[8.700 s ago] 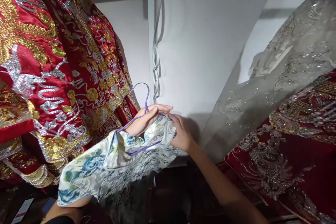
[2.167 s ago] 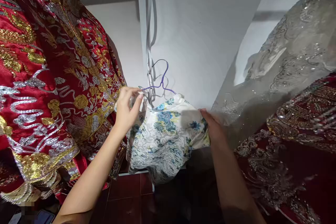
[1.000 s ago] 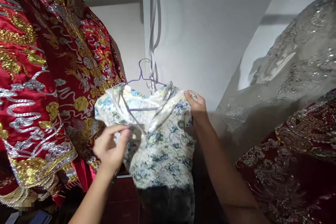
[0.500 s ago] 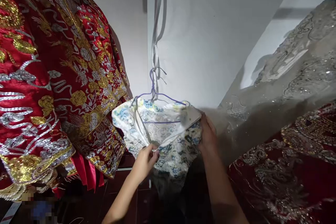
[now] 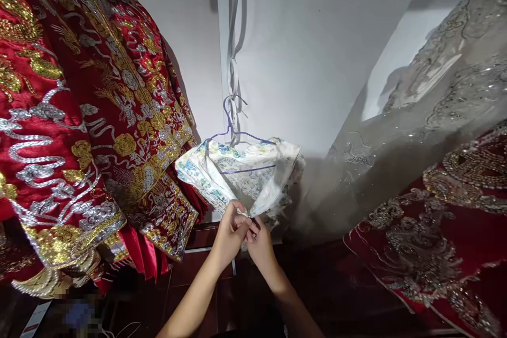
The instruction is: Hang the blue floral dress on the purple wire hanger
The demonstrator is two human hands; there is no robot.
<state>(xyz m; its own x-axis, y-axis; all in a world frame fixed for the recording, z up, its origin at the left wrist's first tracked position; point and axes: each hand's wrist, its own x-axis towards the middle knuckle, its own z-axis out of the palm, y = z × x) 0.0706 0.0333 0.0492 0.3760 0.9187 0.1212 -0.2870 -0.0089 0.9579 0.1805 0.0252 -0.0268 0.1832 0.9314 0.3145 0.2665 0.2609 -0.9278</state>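
A white garment with a blue and yellow floral print (image 5: 209, 177) hangs on a thin purple wire hanger (image 5: 229, 129), its neckline open toward me. Both hands meet at the lower point of the neckline. My left hand (image 5: 232, 229) is closed, pinching the front edge of the floral garment. Right beside it, my right hand (image 5: 259, 240) is also closed, its fingertips on the opposite front edge. The fingers touch or overlap, so any small fastening between them is hidden.
To the left hangs a red jacket with gold and silver embroidery (image 5: 130, 105). A sheer beaded gown (image 5: 428, 100) and a dark red beaded garment (image 5: 447, 243) spread on the right. A white strap (image 5: 235, 21) runs down the pale wall (image 5: 309, 53) behind the hanger.
My right hand has moved from the garment's right shoulder down to the neckline point, joining my left hand. My left hand has shifted slightly right and up. The floral garment has swung a little.
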